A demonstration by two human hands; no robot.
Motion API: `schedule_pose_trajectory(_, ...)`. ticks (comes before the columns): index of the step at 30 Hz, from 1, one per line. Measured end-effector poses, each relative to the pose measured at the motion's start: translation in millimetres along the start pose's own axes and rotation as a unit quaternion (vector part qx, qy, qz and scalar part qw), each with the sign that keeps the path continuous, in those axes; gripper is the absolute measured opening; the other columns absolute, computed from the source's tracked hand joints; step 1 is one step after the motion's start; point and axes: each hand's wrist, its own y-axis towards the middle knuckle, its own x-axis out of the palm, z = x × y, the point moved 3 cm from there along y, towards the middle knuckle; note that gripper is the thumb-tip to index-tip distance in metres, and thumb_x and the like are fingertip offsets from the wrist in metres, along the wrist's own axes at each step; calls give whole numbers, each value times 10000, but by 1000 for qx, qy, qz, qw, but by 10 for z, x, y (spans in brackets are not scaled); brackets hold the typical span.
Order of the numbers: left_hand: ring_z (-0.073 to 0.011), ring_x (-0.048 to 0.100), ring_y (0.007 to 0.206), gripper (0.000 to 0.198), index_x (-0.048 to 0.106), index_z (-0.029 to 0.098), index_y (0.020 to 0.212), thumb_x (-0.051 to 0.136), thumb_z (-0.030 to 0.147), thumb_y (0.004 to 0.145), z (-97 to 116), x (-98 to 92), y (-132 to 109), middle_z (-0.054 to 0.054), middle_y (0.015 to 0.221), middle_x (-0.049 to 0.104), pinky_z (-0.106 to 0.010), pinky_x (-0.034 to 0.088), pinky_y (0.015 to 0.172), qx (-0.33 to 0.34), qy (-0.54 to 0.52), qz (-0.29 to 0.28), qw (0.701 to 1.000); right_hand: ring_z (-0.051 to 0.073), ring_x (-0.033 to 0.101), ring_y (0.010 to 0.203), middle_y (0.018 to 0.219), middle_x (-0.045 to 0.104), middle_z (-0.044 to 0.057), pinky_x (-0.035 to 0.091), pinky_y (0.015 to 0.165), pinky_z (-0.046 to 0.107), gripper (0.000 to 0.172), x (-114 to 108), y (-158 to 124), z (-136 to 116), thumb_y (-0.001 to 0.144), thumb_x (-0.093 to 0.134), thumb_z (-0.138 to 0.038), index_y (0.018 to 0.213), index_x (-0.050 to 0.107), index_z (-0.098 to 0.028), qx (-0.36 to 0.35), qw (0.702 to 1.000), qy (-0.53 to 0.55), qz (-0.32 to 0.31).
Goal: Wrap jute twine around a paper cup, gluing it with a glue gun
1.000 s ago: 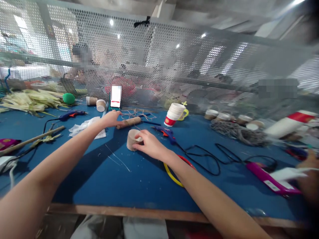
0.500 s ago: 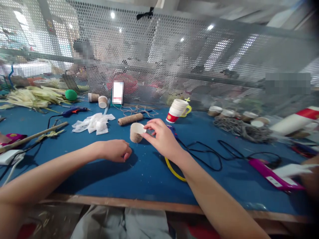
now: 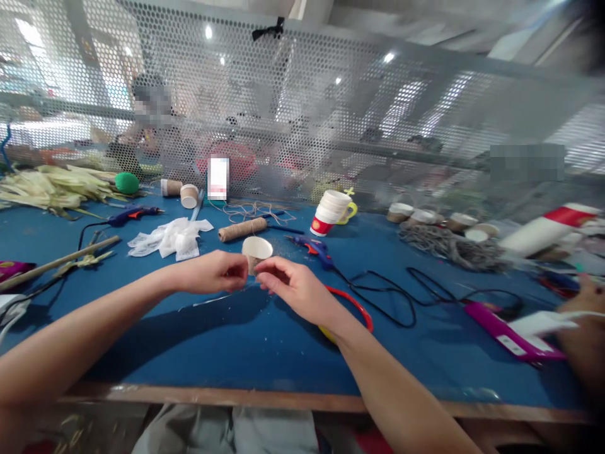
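Note:
A small paper cup [image 3: 258, 247] wrapped in brown twine stands upright on the blue table, its white inside showing. My left hand [image 3: 218, 272] is closed just left of the cup, fingers curled in; what they hold, if anything, is hidden. My right hand [image 3: 297, 284] is in front of the cup on the right, its thumb and fingers pinched together near the cup's lower side. Whether those fingertips touch the cup I cannot tell. A thin pale strand [image 3: 212, 300] shows below the hands. Behind the cup lies a roll of brown twine [image 3: 242, 229].
A blue glue gun [image 3: 317, 249] with a black cord lies right of the cup, beside a red and yellow ring [image 3: 362, 309]. Stacked paper cups [image 3: 326, 214], white cloth [image 3: 174, 238], grey yarn [image 3: 454, 246] and a purple power strip [image 3: 508, 334] surround the work area. Another person's hand [image 3: 588, 315] is at far right.
My right hand has let go of the cup's rim and come down in front of it. My left hand has lifted slightly toward the cup. The glue gun is now uncovered.

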Motion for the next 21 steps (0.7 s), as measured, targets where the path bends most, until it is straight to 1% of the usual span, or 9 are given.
schedule_pose_trajectory(2, -84, 490, 553, 69, 462, 162, 738, 476, 218, 775, 69, -75, 11, 29, 624, 501, -209, 384, 541, 6, -135, 34, 990, 130, 598, 686, 790, 632, 30, 488, 623, 265, 219, -33, -12, -12, 775, 559, -337, 910, 572, -165, -5, 996, 81, 27)
schedule_pose_trajectory(4, -81, 506, 541, 111, 459, 156, 763, 506, 256, 771, 120, -72, 31, 25, 645, 515, -219, 400, 537, 6, -233, 41, 972, 121, 593, 637, 737, 618, 16, 496, 602, 263, 205, -50, -24, -26, 760, 580, -353, 844, 563, -166, -11, 991, 121, 50)
schedule_pose_trajectory(6, -73, 495, 512, 154, 465, 153, 778, 520, 296, 774, 146, -9, 53, 24, 645, 520, -217, 387, 505, 4, -296, 33, 955, 107, 575, 597, 685, 595, 0, 489, 580, 251, 186, -57, -31, -36, 763, 580, -354, 790, 559, -172, -20, 990, 127, 64)
schedule_pose_trajectory(9, -45, 412, 437, 225, 464, 151, 744, 529, 363, 777, 117, 105, 78, 46, 590, 470, -197, 308, 438, -19, -374, 35, 926, 92, 532, 570, 639, 566, -14, 465, 560, 232, 160, -59, -27, -37, 770, 577, -338, 769, 572, -178, -30, 992, 107, 56)
schedule_pose_trajectory(12, -34, 367, 419, 281, 467, 144, 705, 579, 399, 736, 48, 166, 89, 57, 558, 443, -196, 254, 429, -55, -413, 33, 908, 88, 499, 558, 618, 554, -19, 442, 555, 228, 158, -58, -20, -26, 767, 577, -335, 740, 583, -179, -28, 996, 73, 45)
schedule_pose_trajectory(15, -44, 391, 448, 298, 484, 135, 679, 618, 400, 700, 4, 167, 94, 49, 536, 455, -205, 252, 456, -63, -412, 20, 909, 86, 492, 553, 614, 553, -22, 424, 545, 225, 173, -52, -12, -25, 758, 581, -344, 724, 588, -174, -18, 998, 49, 31)
schedule_pose_trajectory(17, -50, 401, 455, 299, 486, 134, 664, 633, 393, 685, -14, 156, 96, 47, 518, 458, -210, 250, 466, -68, -421, 16, 904, 86, 504, 557, 623, 566, -19, 425, 544, 223, 182, -75, 29, -27, 755, 582, -350, 747, 599, -169, -17, 999, 40, 9)
schedule_pose_trajectory(19, -48, 386, 440, 294, 478, 136, 644, 640, 379, 680, -33, 139, 99, 49, 496, 447, -211, 233, 458, -79, -441, 25, 894, 95, 537, 577, 660, 597, -4, 442, 552, 225, 210, -160, 146, -11, 765, 568, -360, 828, 607, -163, -22, 999, 25, -24)
schedule_pose_trajectory(21, -39, 350, 422, 270, 481, 136, 641, 637, 351, 690, -54, 109, 103, 56, 476, 422, -208, 209, 447, -86, -460, 43, 883, 110, 580, 622, 733, 632, 26, 466, 571, 234, 273, -337, 365, 59, 816, 498, -369, 955, 586, -151, -21, 999, -31, -35)
